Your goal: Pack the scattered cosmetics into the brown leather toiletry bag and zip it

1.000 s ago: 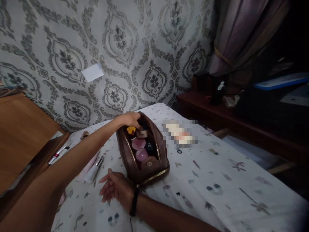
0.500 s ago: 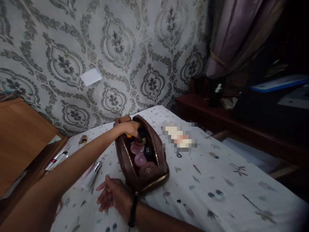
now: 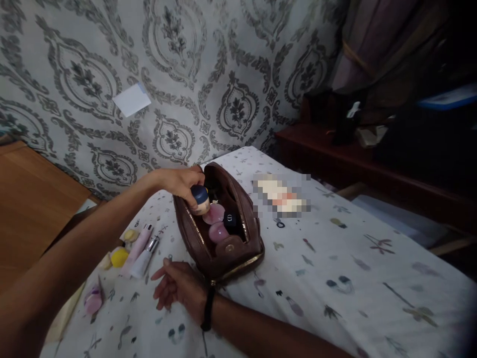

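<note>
A brown bag [image 3: 182, 228] with gold zips gapes on the patterned sheet. My left hand [image 3: 178, 183] is closed around a small jar [image 3: 200, 201] with a dark blue lid and a beige body, held at the bag's opening on its left side. Inside the bag sit two pink round pieces [image 3: 218, 232] and a black case [image 3: 230, 220] with a light emblem. Beside the bag's near corner rests my right hand [image 3: 182, 291], with a black band at the wrist. Its fingers are apart and loosely bent, with nothing in them.
Left of the bag lie two tubes [image 3: 146, 256], a yellow round item [image 3: 119, 257] and a pinkish-purple item [image 3: 93, 300]. A blurred-out object [image 3: 281, 195] lies right of the bag. Patterned wallpaper [image 3: 171, 74] stands behind; dark red furniture [image 3: 298, 144] is at right.
My left hand has come up and left from deep inside the bag with the jar, which now shows clearly. The right hand keeps its place by the bag. The view has shifted slightly.
</note>
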Action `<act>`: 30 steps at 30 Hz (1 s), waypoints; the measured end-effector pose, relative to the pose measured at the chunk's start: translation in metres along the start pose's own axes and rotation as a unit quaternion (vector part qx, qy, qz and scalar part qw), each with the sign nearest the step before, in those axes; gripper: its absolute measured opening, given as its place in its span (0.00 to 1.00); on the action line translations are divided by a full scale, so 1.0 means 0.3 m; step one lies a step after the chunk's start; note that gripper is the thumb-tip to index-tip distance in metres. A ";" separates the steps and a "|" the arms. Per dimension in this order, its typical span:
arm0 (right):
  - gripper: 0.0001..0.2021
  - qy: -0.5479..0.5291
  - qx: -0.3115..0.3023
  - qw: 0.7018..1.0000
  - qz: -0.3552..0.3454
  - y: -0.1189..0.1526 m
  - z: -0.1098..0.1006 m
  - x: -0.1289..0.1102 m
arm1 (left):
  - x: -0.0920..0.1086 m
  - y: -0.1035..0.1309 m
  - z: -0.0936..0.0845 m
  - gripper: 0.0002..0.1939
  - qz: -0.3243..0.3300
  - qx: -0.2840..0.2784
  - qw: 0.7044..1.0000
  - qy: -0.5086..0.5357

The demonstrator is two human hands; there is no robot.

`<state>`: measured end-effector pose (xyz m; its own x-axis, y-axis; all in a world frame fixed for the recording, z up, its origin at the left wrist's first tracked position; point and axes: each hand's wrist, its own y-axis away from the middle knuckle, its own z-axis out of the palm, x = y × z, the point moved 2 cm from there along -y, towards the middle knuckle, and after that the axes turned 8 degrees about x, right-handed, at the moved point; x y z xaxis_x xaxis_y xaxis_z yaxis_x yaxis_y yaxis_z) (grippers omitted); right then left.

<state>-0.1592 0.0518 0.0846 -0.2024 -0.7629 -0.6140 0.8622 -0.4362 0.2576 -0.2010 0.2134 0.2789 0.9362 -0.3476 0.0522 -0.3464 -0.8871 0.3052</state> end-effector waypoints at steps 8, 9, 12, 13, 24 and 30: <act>0.33 0.002 -0.003 1.000 0.016 -0.003 -0.002 -0.001 | 0.074 -0.002 0.031 0.23 -0.078 -0.156 0.980 -0.095; 0.33 0.003 -0.001 1.000 0.019 -0.005 -0.002 -0.001 | 0.085 -0.004 0.033 0.23 -0.081 -0.160 0.978 -0.109; 0.33 0.005 0.000 1.000 0.025 -0.010 -0.003 0.002 | 0.118 -0.008 0.037 0.25 -0.075 -0.156 0.973 -0.155; 0.33 0.005 -0.001 1.000 0.025 -0.012 -0.003 0.003 | 0.127 -0.009 0.038 0.25 -0.074 -0.154 0.972 -0.164; 0.36 0.001 0.001 1.000 0.025 -0.007 -0.005 0.005 | 0.126 -0.009 0.049 0.28 -0.055 -0.099 0.976 -0.184; 0.38 -0.007 0.007 1.000 0.007 -0.005 -0.004 0.008 | 0.112 -0.043 0.079 0.32 -0.050 -0.028 0.982 -0.179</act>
<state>-0.1603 0.0512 0.0818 -0.1964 -0.7751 -0.6005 0.8589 -0.4315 0.2760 -0.1667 0.2059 0.2543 0.8807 -0.3532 -0.3156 -0.2408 -0.9076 0.3440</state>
